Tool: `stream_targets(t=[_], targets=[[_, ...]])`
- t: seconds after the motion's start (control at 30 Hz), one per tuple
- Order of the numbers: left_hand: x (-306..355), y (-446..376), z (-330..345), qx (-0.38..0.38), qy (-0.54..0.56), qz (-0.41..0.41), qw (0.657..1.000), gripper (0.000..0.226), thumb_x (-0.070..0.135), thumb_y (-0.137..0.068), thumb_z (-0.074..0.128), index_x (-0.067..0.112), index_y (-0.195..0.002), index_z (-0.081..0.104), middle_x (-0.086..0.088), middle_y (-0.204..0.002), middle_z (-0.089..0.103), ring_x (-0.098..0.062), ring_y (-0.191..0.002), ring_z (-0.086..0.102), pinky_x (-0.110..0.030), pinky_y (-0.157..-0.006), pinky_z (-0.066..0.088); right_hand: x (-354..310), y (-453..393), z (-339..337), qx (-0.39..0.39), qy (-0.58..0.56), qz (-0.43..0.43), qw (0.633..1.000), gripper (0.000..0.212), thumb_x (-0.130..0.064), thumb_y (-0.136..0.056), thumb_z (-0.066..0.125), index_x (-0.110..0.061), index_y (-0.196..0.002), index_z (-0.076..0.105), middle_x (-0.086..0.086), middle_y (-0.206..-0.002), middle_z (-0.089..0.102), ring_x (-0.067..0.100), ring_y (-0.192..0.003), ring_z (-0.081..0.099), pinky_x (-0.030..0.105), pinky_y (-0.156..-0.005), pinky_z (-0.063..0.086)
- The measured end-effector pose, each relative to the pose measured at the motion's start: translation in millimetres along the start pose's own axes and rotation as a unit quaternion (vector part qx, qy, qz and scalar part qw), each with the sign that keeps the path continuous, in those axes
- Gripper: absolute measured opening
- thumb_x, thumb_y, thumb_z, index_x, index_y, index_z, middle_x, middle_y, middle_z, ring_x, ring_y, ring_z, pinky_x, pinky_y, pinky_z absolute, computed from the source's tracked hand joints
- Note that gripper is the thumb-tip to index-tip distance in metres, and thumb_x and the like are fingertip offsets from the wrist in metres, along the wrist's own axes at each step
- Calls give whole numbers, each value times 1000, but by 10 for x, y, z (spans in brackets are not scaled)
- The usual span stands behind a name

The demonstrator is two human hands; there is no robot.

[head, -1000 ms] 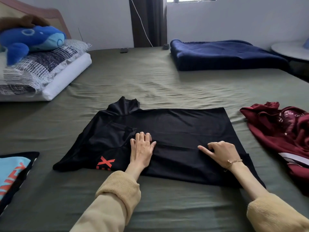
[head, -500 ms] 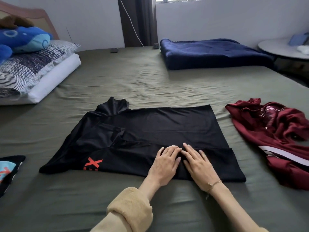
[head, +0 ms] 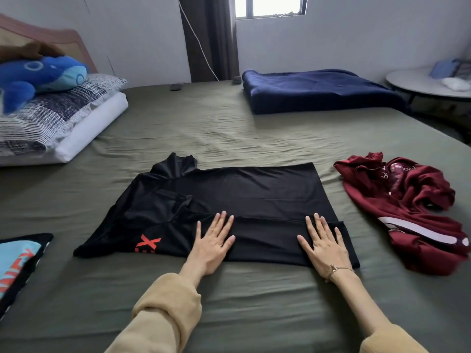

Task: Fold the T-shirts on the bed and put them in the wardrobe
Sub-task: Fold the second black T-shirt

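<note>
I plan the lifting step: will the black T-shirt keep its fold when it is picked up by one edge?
Probably not. The black T-shirt looks thin and drapes limply on the bed sheet, so it would likely sag. Its faint sheen suggests smooth, slippery fabric. Both flat hands, left and right, press it.

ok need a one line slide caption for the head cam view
Both hands, left and right, press flat on a half-folded black T-shirt on the green bed.
</note>
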State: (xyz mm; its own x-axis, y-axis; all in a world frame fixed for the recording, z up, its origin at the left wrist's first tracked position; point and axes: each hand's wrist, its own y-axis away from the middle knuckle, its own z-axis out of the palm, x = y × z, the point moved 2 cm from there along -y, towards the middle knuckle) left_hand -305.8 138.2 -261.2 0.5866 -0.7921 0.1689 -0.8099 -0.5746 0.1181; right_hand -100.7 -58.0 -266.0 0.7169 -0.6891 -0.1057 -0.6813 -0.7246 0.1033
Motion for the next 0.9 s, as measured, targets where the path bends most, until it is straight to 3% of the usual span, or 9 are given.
stream_targets(t=[0.17,0.3,0.37,0.47,0.53,0.63,0.7,0.8,0.9], targets=[[-447,244,-76,0,27,-103,994,61,44,-103,15,22,-143,-25,9,-148,-34,-10,-141,-27,-46,-115,-14,-26,59,-42,-20,5,26,999,62,-50,-100,11,-24,-144,-23,-2,-154,-26,11,-143,-21,35,-118,-8],[-535,328,-123,-15,40,-131,990,63,44,-103,16,22,-139,-31,0,-149,-38,-15,-140,-31,-47,-115,-14,-125,114,-102,-12,18,32,999,59,-44,-102,10,-20,-147,-19,-3,-155,-25,11,-143,-20,43,-116,-8],[-465,316,-143,5,26,-120,992,63,39,-103,20,22,-145,-25,-2,-151,-35,-17,-142,-28,-50,-114,-12,-253,144,-121,7,0,-1,1000,56,-40,-103,15,-22,-149,-11,-6,-156,-21,7,-144,-17,47,-115,-8],[-292,300,-181,94,-51,-65,992,58,25,-101,30,21,-152,3,-6,-158,-1,-17,-146,-1,-45,-117,2,-502,131,-133,0,-48,-93,994,51,-29,-103,24,-25,-151,7,-13,-158,-2,1,-144,-6,49,-115,-7],[-117,293,-185,148,-80,-11,986,52,22,-97,36,24,-147,22,-1,-149,21,-16,-140,19,-35,-115,13,-628,86,-173,15,-66,-133,989,44,-21,-102,31,-24,-145,26,-15,-156,15,-1,-144,6,42,-117,0],[98,274,-127,135,-50,82,986,41,24,-98,37,28,-138,36,5,-140,33,-12,-132,31,-27,-109,21,-775,7,-222,37,-99,-174,979,33,-16,-100,36,-26,-129,45,-14,-153,25,1,-143,14,31,-116,8],[96,259,-87,92,-8,99,991,41,24,-100,36,28,-141,36,5,-145,32,-12,-135,28,-26,-110,23,-832,-60,-206,-18,-111,-177,978,36,-23,-102,34,-24,-138,39,-12,-156,17,3,-144,9,33,-116,8],[26,257,-58,22,-8,96,995,48,28,-104,28,35,-150,16,10,-159,9,-7,-146,6,-32,-118,8,-829,-94,-154,-92,-57,-169,980,49,-32,-104,23,-28,-151,11,-9,-159,-5,6,-146,-4,37,-117,-1],[2,269,-83,-19,-1,99,995,52,34,-103,28,40,-150,6,10,-160,-3,-6,-146,-6,-37,-119,-1,-836,-60,-125,-62,-30,-172,983,50,-33,-104,20,-27,-151,5,-8,-158,-10,6,-145,-8,40,-117,-3]])
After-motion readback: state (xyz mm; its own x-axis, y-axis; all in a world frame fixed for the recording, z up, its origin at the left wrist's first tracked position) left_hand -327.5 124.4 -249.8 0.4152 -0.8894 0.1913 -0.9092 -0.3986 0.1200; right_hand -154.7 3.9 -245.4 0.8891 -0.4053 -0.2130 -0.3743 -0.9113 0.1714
